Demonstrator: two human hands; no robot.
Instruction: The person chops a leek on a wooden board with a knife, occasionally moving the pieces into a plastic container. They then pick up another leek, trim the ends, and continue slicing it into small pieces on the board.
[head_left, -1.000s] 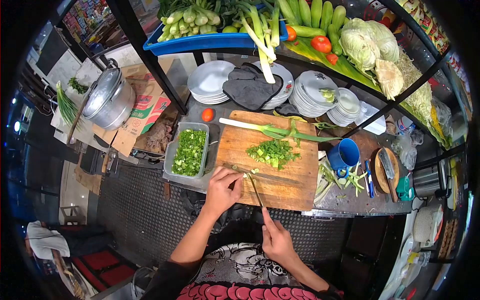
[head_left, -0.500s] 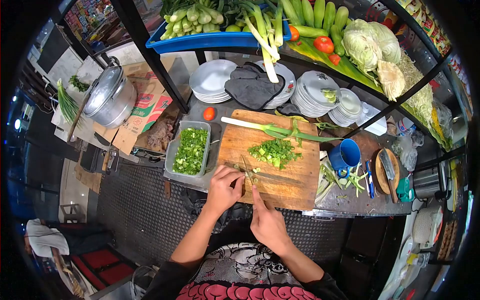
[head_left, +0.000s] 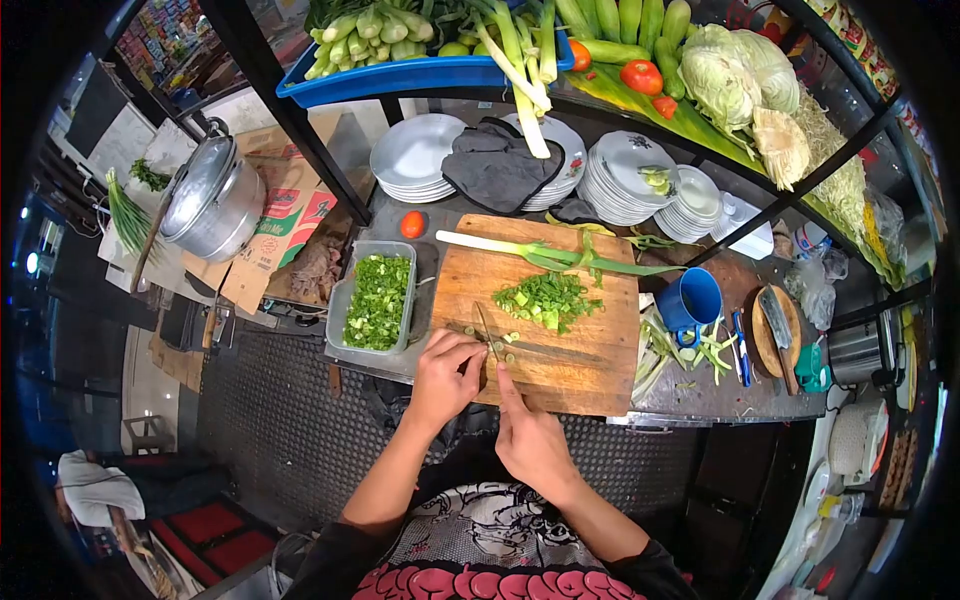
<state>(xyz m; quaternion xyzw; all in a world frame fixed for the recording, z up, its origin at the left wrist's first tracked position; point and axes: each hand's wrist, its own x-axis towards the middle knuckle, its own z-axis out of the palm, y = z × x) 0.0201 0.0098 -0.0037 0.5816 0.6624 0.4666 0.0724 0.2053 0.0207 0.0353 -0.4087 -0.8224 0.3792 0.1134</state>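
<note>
My right hand [head_left: 533, 437] grips a knife [head_left: 484, 322], its index finger stretched along the blade's back. The blade stands on edge near the front of the wooden cutting board [head_left: 460, 275], close to my left fingertips. My left hand [head_left: 445, 375] is closed in a pinch on a small pale-green piece of leek, mostly hidden by the fingers. A few cut slices [head_left: 509, 357] lie just right of the blade. Farther back on the board are a pile of chopped greens [head_left: 550, 301] and a whole leek [head_left: 545, 254] lying crosswise.
Left of the board stands a plastic container [head_left: 377, 298] of chopped greens, with a tomato [head_left: 412, 224] behind it. To the right are leek trimmings [head_left: 655, 350], a blue mug [head_left: 689, 302] and a cleaver [head_left: 777, 330] on a round board. Stacked plates [head_left: 417, 150] line the back beneath the vegetable shelf.
The view has shifted slightly, so most things sit a little farther left and higher. Both hands keep their grips, and the knife has barely moved beside my left fingers.
</note>
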